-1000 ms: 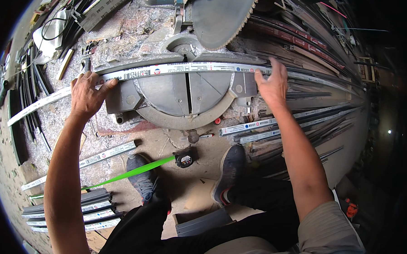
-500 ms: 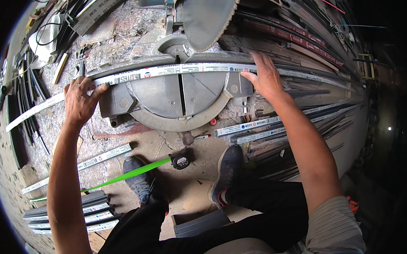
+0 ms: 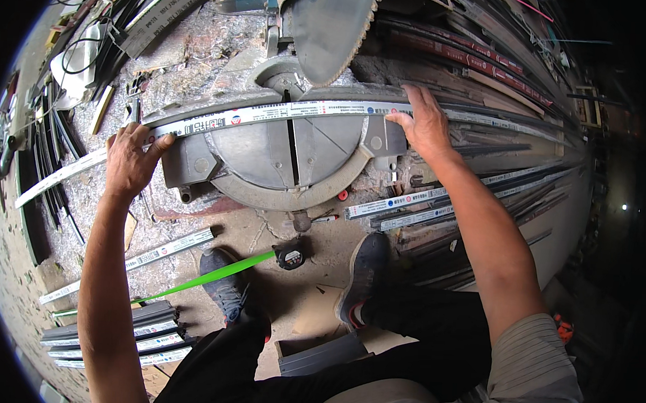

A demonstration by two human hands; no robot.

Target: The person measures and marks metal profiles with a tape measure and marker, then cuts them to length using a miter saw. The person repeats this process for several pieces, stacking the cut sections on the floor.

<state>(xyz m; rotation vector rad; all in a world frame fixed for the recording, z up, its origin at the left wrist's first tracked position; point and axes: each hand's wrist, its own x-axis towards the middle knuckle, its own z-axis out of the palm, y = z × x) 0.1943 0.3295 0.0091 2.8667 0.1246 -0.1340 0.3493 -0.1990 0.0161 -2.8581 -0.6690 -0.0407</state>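
Observation:
A long, narrow profile bar (image 3: 273,113) with a white printed film lies across the grey bed (image 3: 253,152) of a miter saw, against its fence. My left hand (image 3: 134,161) grips the bar left of the bed, thumb on the near side and fingers over the far edge. Beyond the bed's right end, my right hand (image 3: 425,127) clasps the same bar, its thumb toward the left and its fingers reaching over the far side. Raised above the bar is the toothed saw blade (image 3: 330,36), apart from it. The undersides of both grips are hidden.
A tape measure (image 3: 289,256) lies on the floor between my shoes, its green blade pulled out to the left along another bar (image 3: 170,245). Stacked profiles (image 3: 115,336) lie at the lower left. More bars (image 3: 409,202) lie at the right. Foil-like scraps cover the ground.
The view has shifted slightly. Both hands keep their grip, and the bar stays in nearly the same place on the saw bed.

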